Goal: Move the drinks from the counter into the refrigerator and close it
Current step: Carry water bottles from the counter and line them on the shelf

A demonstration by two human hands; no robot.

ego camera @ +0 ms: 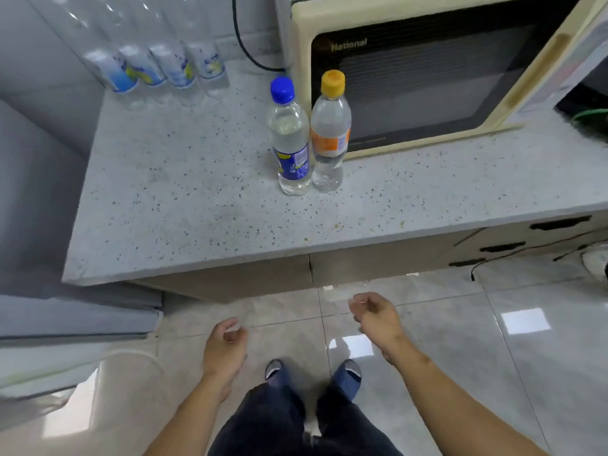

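Observation:
Two clear drink bottles stand upright and touching on the speckled counter (184, 205): one with a blue cap and blue label (289, 139), one with an orange cap and orange label (330, 133) to its right, just in front of the microwave. Several clear bottles with blue-yellow labels (154, 67) stand in a row at the counter's back left. My left hand (225, 348) and my right hand (375, 315) hang below the counter's front edge over the floor, fingers loosely curled, holding nothing. A grey refrigerator (49, 199) stands at the left; whether its door is ajar is unclear.
A cream microwave (427, 77) fills the counter's back right, with a black cable (245, 44) behind it. Drawers (526, 238) sit under the counter at right, and a cord lies on the glossy tiled floor (493, 340). My feet (312, 373) stand close to the cabinet.

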